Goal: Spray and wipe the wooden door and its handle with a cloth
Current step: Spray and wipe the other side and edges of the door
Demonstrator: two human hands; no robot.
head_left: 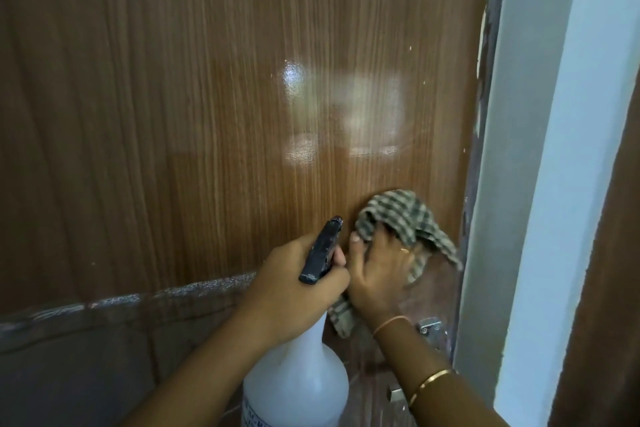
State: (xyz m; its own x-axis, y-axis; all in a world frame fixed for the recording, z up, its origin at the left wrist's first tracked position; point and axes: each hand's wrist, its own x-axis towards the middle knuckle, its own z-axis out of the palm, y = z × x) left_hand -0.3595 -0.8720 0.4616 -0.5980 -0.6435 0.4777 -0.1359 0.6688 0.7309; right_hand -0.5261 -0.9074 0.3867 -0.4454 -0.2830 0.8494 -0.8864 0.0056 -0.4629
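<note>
Now, door [207, 97]: fills the frame, glossy brown wood-grain, vertical grain, shiny patch at centre.
cloth [398, 215]: checked green-and-cream weave, crumpled, against the door at lower right.
right hand [377, 274]: fingers spread, pressing the cloth onto the wood, fingertips under a fold.
left hand [298, 284]: curled round the black trigger head of the white spray bottle [298, 374], just beside the right hand.
handle [429, 326]: only metal fittings show, directly below the right hand, partly behind its forearm; that hand is nearer, so the wipe likely heads downward.

The door [207, 97] is glossy wood grain, catching bright reflections. The cloth [405, 215] is soft checked weave. The spray bottle [298, 374] is matt whitish plastic; the fitting [429, 326] is shiny metal.
</note>
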